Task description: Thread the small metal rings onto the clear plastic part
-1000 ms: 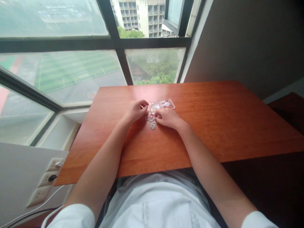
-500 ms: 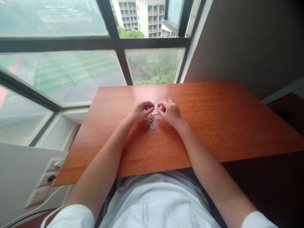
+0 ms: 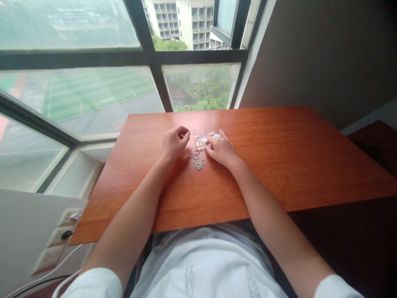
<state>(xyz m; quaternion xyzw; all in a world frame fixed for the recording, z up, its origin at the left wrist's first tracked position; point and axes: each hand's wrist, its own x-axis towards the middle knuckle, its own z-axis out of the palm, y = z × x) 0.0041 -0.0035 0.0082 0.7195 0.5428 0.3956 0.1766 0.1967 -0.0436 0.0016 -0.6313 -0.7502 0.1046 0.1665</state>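
Note:
My left hand (image 3: 174, 142) is pinched, and a thin ring-shaped band (image 3: 192, 132) sticks out at its fingertips, left of a small clear plastic container (image 3: 199, 138). My right hand (image 3: 221, 150) has its thumb and fingers closed on the right part of that container and hides some of it. A few small rings and light bits show through the clear plastic; whether it is a box or a pouch I cannot tell. Just in front, several loose thin rings (image 3: 198, 165) lie on the table between my hands, greyish-green, with a pinkish ring (image 3: 197, 152) nearest the container.
The reddish-brown wooden table (image 3: 279, 165) stretches far to the right, its near edge close to my body. Framed windows (image 3: 102, 99) stand behind and to the left. Wall sockets (image 3: 57, 236) with plugs and cables are low at the left, beside the table's corner.
My left hand has drawn back left and slightly away from the container, with a thin ring at its fingertips. More of the container shows. My right hand stays almost in place.

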